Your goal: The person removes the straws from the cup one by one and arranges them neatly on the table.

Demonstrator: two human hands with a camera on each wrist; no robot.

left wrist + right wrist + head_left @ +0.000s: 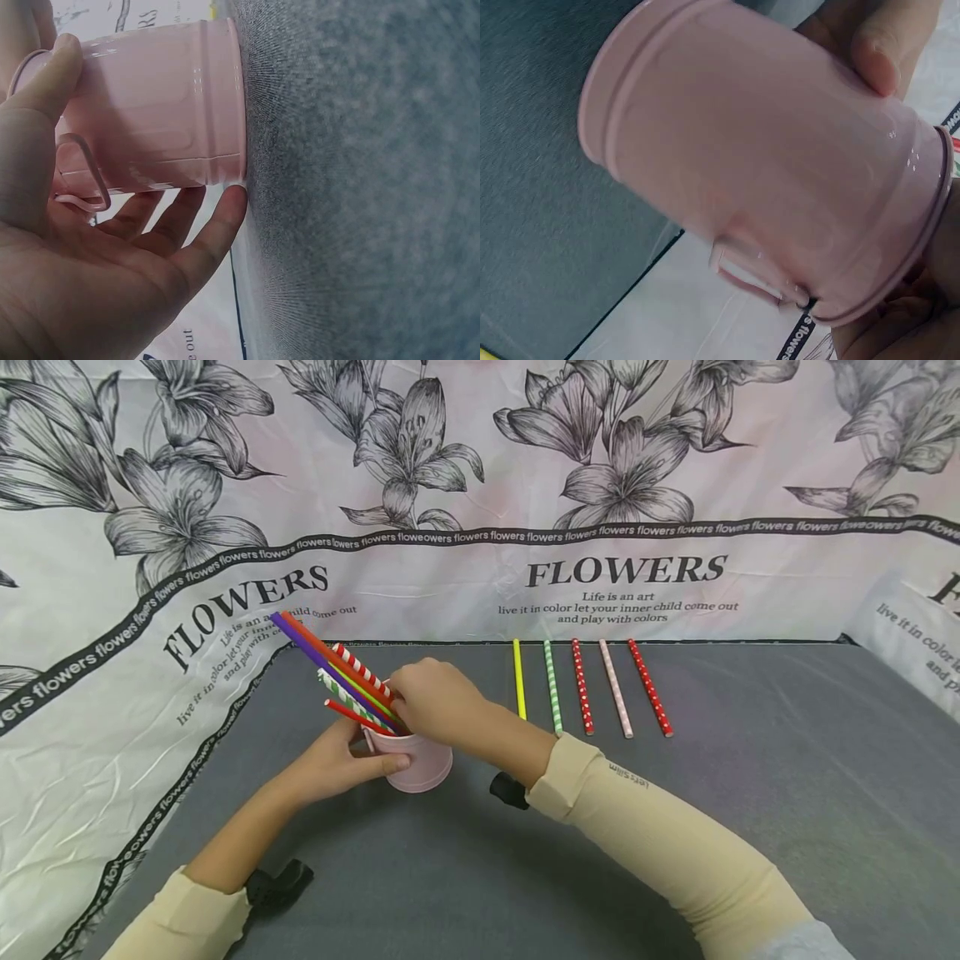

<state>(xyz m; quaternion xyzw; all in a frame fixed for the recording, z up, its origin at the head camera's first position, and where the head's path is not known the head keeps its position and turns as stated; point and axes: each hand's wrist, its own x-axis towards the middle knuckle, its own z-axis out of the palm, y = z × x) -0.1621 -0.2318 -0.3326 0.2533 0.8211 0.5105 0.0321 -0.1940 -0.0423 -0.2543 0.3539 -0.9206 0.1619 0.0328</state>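
A small pink metal bucket (420, 766) with loop handles stands on the grey cloth. My left hand (341, 764) grips it from the left, thumb across its side near the rim in the left wrist view. Straws lean out to the upper left: purple (300, 641), orange-red (318, 646), red-and-white striped (360, 668), green-and-white striped (337, 691) and red (348, 712). Over the mouth, my right hand (435, 702) has its fingers curled at the straws. Which straw it pinches is hidden. Curled fingers (900, 322) show beside the rim in the right wrist view.
Right of the bucket lie spaced straws: yellow (519, 681), green-striped (552, 685), red dotted (582, 685), pale pink (616, 689) and another red dotted straw (650, 689). Flower-printed cloth (450, 585) rises behind and at the left.
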